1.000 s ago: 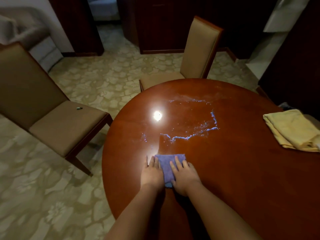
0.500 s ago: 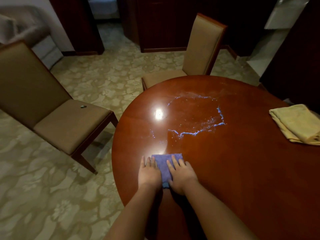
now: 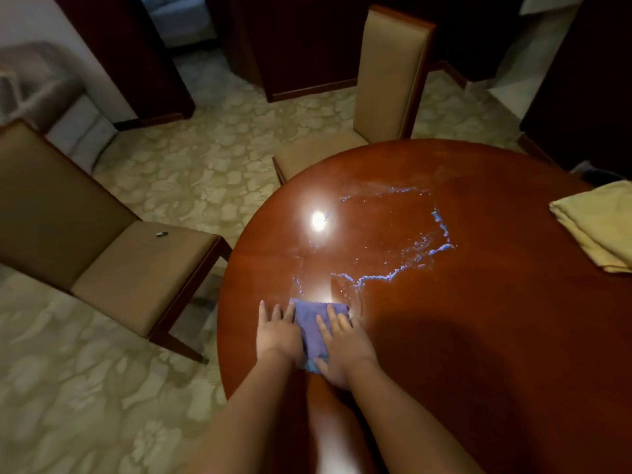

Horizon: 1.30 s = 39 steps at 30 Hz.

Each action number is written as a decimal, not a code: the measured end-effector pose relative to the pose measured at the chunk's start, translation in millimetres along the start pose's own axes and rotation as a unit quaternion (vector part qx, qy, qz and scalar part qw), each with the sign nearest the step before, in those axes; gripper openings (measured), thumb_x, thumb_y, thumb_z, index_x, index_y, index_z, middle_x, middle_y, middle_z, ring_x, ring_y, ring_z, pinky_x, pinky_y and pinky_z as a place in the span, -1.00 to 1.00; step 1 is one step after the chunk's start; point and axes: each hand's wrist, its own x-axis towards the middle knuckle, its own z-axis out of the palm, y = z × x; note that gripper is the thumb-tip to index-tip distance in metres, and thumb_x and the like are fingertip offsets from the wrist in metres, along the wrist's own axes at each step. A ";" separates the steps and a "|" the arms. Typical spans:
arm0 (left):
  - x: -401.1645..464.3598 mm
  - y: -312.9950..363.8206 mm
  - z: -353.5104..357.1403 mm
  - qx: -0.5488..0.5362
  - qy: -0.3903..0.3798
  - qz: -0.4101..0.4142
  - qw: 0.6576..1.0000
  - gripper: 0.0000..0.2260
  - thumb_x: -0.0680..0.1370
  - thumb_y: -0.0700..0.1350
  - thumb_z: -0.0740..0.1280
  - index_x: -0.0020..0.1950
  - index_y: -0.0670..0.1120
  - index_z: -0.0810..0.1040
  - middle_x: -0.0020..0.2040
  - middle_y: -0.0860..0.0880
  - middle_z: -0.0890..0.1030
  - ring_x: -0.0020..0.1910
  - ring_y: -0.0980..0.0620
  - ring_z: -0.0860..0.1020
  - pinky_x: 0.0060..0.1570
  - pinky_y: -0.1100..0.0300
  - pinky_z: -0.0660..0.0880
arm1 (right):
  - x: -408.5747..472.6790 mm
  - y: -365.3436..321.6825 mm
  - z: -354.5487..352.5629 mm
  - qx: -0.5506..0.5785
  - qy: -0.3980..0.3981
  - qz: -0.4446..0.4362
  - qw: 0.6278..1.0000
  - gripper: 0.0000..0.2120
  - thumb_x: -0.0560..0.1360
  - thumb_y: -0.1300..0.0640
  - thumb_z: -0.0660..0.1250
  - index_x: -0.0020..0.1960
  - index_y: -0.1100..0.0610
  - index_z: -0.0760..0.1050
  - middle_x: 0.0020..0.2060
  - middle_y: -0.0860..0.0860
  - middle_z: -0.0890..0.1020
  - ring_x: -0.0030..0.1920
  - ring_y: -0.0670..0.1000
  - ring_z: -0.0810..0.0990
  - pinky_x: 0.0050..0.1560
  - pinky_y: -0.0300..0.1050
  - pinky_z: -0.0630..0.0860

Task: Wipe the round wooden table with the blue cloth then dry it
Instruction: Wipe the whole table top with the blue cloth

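Pressing blue cloth [image 3: 314,331] onto the round wooden surface [image 3: 461,336].
Left hand [image 3: 277,335] and right hand [image 3: 345,347] lie flat on it, fingers straight, grip closed round nothing.

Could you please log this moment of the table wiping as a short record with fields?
surface: round wooden table, glossy, wet streaks across the middle
tool: blue cloth, flat on the table near its left edge
left hand: fingers straight, pressing the cloth
right hand: fingers straight, pressing the cloth
drying cloth: folded yellow towel, far right, untouched
nearby: two chairs
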 end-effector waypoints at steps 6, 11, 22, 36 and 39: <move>44.6 -28.2 -19.7 0.039 0.036 0.055 0.997 -0.39 0.56 0.12 0.18 0.56 -0.02 0.11 0.58 -0.09 -0.08 0.54 -0.15 -0.02 0.43 -0.25 -0.25 | 37.7 -0.5 -17.4 0.027 0.012 0.056 0.998 -0.24 0.60 -0.23 0.02 0.56 0.15 -0.27 0.53 0.20 -0.22 0.54 0.15 -0.15 0.48 0.11 -0.11; 93.7 -46.6 -36.6 0.086 0.091 0.136 0.983 -0.39 0.56 0.17 0.17 0.55 -0.03 0.15 0.57 -0.18 -0.05 0.54 -0.15 -0.06 0.43 -0.22 -0.25 | 67.8 -7.6 -33.7 0.056 0.011 0.138 0.989 -0.26 0.61 -0.21 -0.02 0.55 0.15 -0.29 0.53 0.19 -0.25 0.54 0.17 -0.17 0.48 0.12 -0.15; 112.1 -77.7 -21.0 0.047 0.162 0.216 0.962 -0.42 0.61 0.01 0.06 0.57 -0.17 -0.02 0.57 -0.12 -0.07 0.55 -0.10 -0.04 0.46 -0.17 -0.18 | 76.6 -32.2 -37.0 0.060 0.012 0.234 0.970 -0.31 0.63 -0.20 -0.06 0.55 0.12 -0.29 0.54 0.15 -0.24 0.54 0.13 -0.10 0.47 0.01 -0.07; 15.3 -50.1 43.8 0.074 0.156 0.230 0.958 -0.47 0.64 -0.02 -0.05 0.57 -0.18 -0.06 0.57 -0.12 -0.09 0.55 -0.08 -0.10 0.46 -0.15 -0.20 | -21.4 -82.8 21.7 0.033 -0.001 0.242 0.970 -0.34 0.64 -0.18 -0.15 0.55 0.17 -0.29 0.54 0.08 -0.25 0.53 0.09 -0.26 0.49 -0.01 -0.25; -5.6 -38.2 55.9 0.081 0.172 0.236 0.953 -0.49 0.65 -0.06 -0.06 0.56 -0.20 -0.08 0.57 -0.15 -0.08 0.55 -0.10 -0.12 0.48 -0.12 -0.19 | -39.0 -90.6 28.9 0.010 0.002 0.240 0.971 -0.37 0.66 -0.12 -0.15 0.54 0.23 -0.27 0.54 0.11 -0.23 0.54 0.08 -0.25 0.49 -0.03 -0.23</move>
